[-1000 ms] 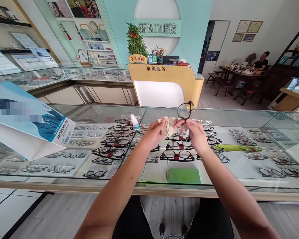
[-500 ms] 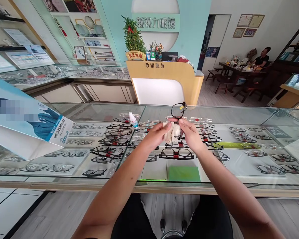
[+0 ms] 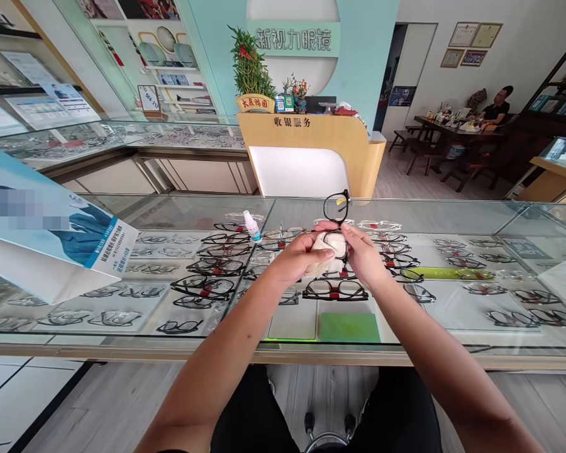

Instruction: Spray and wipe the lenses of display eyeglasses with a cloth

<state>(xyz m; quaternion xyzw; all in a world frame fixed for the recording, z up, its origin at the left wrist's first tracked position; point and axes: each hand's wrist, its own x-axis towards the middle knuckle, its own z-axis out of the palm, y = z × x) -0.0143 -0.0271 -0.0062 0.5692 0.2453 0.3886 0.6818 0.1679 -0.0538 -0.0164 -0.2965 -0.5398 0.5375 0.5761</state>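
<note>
A: What is held by the left hand (image 3: 300, 257)?
B: A cloth (image 3: 329, 248), firmly gripped with the hand curled, and set against the lower half of the glasses (image 3: 336, 214).
A: And by the right hand (image 3: 363, 253)?
B: The glasses, pinched near the middle and held on end above the counter (image 3: 283, 357).

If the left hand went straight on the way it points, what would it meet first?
Probably the black-rimmed eyeglasses, right by the beige cloth that the left hand holds; exact depth is unclear.
</note>
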